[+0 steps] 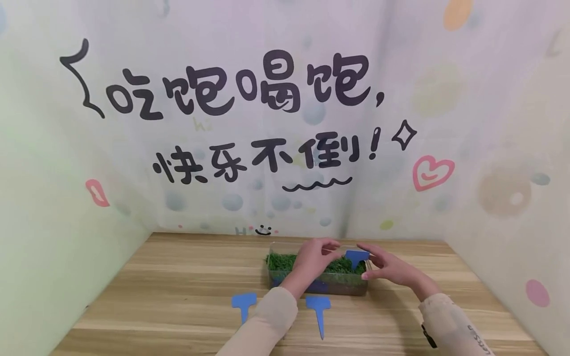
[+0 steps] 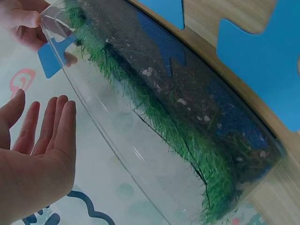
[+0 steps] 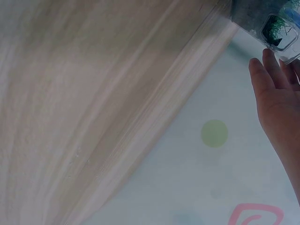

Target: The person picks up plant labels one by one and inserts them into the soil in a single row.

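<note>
A clear plastic box (image 1: pixel 320 284) holds dark soil topped with green grass (image 2: pixel 154 112). At its right end a blue T-shaped plant label (image 1: pixel 357 257) stands upright in the grass. My right hand (image 1: pixel 394 267) is at that end, its thumb near the front corner and its fingers toward the back, close beside the label. In the right wrist view its fingers (image 3: pixel 265 77) extend toward the end wall. Above the middle of the box hangs my left hand (image 1: pixel 315 258), holding nothing, with fingers loosely extended in the left wrist view.
Two more blue plant labels lie on the wooden table (image 1: pixel 178 291) in front of the box: one label (image 1: pixel 318 309) before its middle, the other label (image 1: pixel 244 302) farther left, partly hidden by my left sleeve (image 1: pixel 267 316). A printed curtain (image 1: pixel 267 207) rises behind the table.
</note>
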{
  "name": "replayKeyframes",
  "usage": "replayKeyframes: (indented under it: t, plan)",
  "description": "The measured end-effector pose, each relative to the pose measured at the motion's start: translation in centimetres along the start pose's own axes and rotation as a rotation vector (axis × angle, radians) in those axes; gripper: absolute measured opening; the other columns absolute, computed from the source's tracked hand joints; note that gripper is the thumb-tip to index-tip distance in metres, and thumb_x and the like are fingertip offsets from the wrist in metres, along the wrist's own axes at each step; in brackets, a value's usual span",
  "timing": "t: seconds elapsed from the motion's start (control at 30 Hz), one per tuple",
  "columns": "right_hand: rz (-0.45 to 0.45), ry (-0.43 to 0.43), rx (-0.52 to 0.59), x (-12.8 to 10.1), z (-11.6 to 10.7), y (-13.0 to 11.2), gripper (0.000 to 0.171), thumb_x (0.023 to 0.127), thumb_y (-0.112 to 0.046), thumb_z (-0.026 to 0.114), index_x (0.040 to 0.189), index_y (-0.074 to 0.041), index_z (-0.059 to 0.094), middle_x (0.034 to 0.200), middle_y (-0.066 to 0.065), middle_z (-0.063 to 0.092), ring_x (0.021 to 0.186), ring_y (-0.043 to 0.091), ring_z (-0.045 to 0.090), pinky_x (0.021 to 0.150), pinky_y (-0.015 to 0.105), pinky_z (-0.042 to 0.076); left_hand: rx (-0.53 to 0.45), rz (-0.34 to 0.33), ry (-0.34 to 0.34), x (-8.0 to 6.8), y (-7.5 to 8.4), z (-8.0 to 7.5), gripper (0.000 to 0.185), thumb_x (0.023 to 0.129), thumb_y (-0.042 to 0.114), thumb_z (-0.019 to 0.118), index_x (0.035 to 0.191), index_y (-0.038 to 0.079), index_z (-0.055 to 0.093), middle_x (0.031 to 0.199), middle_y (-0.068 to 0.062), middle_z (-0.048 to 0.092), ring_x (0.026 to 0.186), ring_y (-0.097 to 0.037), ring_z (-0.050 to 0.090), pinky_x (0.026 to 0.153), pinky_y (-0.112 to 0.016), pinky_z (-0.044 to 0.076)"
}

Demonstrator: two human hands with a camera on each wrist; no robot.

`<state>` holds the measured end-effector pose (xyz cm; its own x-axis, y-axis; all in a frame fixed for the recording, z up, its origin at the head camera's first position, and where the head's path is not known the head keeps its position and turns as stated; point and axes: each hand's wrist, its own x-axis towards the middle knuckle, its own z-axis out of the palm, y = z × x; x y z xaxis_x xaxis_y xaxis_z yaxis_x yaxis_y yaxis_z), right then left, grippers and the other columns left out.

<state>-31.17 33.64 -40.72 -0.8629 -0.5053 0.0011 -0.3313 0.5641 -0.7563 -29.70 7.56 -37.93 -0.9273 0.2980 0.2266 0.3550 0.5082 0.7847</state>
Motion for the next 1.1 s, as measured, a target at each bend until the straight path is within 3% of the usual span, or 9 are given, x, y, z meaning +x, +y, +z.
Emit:
replayKeyframes:
  t: [0.33,0.7,1.1]
  plan:
    - [-0.002,-0.009,0.014,0.0,-0.1,-0.1,0.085,0.093,-0.022,0.071,0.157,0.000,0.020,0.160,0.034,0.012,0.144,0.060,0.019,0.115,0.067,0.024,-0.037,0.001,-0.025,-1.0,-0.1,-0.7,0.028,0.093,0.026,0.071,0.120,0.019,0.073,0.119,0.000,0.073,0.105,-0.019,0.070,0.083,-0.033,0.058]
    - [-0.010,-0.011,-0.002,0.0,-0.1,-0.2,0.084,0.094,-0.022,0.070,0.156,0.002,0.021,0.160,0.034,0.014,0.143,0.061,0.020,0.114,0.069,0.023,0.059,0.032,-0.056,-1.9,0.5,-1.0,0.029,0.092,0.029,0.073,0.120,0.022,0.072,0.121,0.004,0.072,0.106,-0.018,0.071,0.081,-0.031,0.059]
    - [-0.022,-0.025,-0.005,-0.1,0.0,-0.4,0.084,0.095,-0.023,0.069,0.156,0.003,0.019,0.160,0.035,0.012,0.142,0.062,0.019,0.113,0.069,0.023,0.235,0.137,-0.118,-3.0,0.7,-1.7,0.031,0.090,0.030,0.074,0.121,0.026,0.071,0.121,0.003,0.072,0.097,-0.012,0.070,0.072,-0.022,0.054]
